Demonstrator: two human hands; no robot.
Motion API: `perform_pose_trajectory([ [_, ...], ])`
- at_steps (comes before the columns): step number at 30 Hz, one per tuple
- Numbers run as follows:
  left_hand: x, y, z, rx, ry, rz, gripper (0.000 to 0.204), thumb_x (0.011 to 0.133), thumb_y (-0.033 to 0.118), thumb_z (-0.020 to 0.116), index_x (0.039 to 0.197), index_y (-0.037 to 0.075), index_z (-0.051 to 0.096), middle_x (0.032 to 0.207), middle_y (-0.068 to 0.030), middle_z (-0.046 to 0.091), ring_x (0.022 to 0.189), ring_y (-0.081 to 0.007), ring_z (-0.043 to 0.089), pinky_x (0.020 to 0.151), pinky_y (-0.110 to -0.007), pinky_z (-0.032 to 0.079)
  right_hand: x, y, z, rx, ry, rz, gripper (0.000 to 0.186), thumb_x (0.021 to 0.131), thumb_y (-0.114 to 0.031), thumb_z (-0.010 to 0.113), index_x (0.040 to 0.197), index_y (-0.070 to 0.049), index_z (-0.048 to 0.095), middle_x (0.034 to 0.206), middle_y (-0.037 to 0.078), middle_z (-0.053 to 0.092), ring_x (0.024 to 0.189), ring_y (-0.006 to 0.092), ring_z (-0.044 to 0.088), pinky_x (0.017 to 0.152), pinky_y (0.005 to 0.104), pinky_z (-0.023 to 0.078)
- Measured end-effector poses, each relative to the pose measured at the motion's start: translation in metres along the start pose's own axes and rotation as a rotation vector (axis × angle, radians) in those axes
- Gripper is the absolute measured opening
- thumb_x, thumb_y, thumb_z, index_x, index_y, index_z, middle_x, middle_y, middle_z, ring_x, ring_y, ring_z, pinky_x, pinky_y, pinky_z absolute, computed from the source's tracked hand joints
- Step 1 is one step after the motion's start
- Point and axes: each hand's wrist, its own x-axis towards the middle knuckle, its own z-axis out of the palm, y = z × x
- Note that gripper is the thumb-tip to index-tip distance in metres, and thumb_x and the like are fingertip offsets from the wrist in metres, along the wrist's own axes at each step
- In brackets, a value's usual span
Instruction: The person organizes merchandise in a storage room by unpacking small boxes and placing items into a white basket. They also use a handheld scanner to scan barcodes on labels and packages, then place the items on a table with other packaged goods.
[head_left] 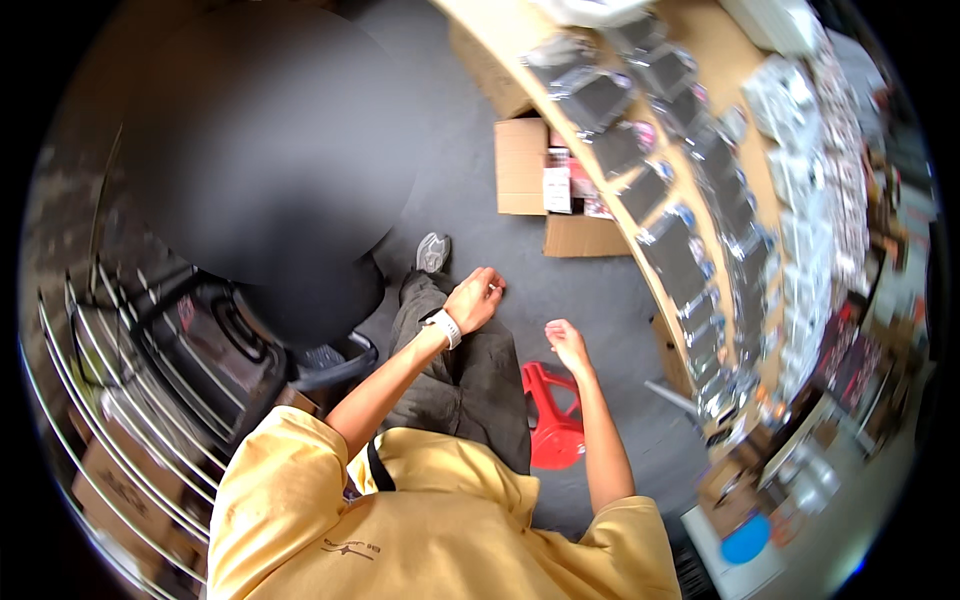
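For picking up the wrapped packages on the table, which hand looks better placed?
Probably the right hand: it appears empty and nearer the wrapped packages, while the left hand lies farther left.

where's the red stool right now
In the head view, the red stool is just right of centre in the lower half, between the dark trousers and the right forearm, below the right hand.

No clear wording, dark lettering (352, 549) (tiny), yellow shirt (460, 535)

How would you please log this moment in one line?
Left hand: seemingly empty, near trousers | Right hand: seemingly empty, near red stool | Table: bagged items
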Motion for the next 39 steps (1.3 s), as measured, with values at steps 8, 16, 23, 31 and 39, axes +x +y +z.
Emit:
perform_pose_trajectory([
  [8,0.059,-0.136,0.02,-0.084,0.271,-0.231,0.019,0.093,0.018,0.054,0.102,0.003,0.06,0.098,-0.0152,0.064,0.09,-0.0305,0.063,0.081,-0.04,0.05,0.222,0.023,-0.047,-0.38,-0.01,-0.047,0.013,0.087,-0.009,0.063,0.098,-0.004,0.065,0.089,0.008,0.071,0.087,0.018,0.068,0.081,0.0313,0.052],
  [16,0.079,-0.242,0.145,-0.521,0.351,-0.346,0.019,0.099,0.016,0.052,0.107,0.001,0.059,0.096,-0.007,0.065,0.087,-0.0143,0.059,0.079,-0.029,0.047,0.381,0.071,-0.076,-0.564,0.092,-0.038,0.04,0.088,-0.015,0.065,0.125,-0.002,0.055,0.129,0.021,0.06,0.122,0.03,0.057,0.102,0.038,0.044],
  [23,0.09,-0.298,0.188,-0.519,0.154,-0.226,0.017,0.099,0.011,0.051,0.111,0.001,0.058,0.107,-0.0091,0.064,0.1,-0.019,0.063,0.087,-0.031,0.049,0.506,0.115,-0.078,-0.55,0.194,-0.001,0.061,0.087,-0.008,0.062,0.145,-0.005,0.04,0.134,0.019,0.054,0.107,0.0253,0.061,0.076,0.0347,0.059],
  [31,0.083,-0.331,0.166,-0.532,0.149,-0.24,0.016,0.099,0.01,0.051,0.111,0.002,0.058,0.103,-0.0068,0.064,0.095,-0.015,0.06,0.085,-0.03,0.047,0.525,0.127,-0.036,-1.044,0.4,-0.383,0.049,0.08,-0.007,0.071,0.127,-0.004,0.057,0.129,0.017,0.056,0.105,0.0309,0.062,0.094,0.0378,0.049],
  [39,0.093,-0.343,0.188,-0.611,0.096,-0.309,0.017,0.102,0.012,0.049,0.112,0.001,0.057,0.107,-0.006,0.063,0.104,-0.0145,0.059,0.094,-0.029,0.045,0.429,0.19,0.086,-0.74,0.254,-0.649,0.04,0.079,0.006,0.056,0.117,-0.001,0.063,0.112,0.02,0.063,0.097,0.034,0.063,0.087,0.0407,0.052],
])
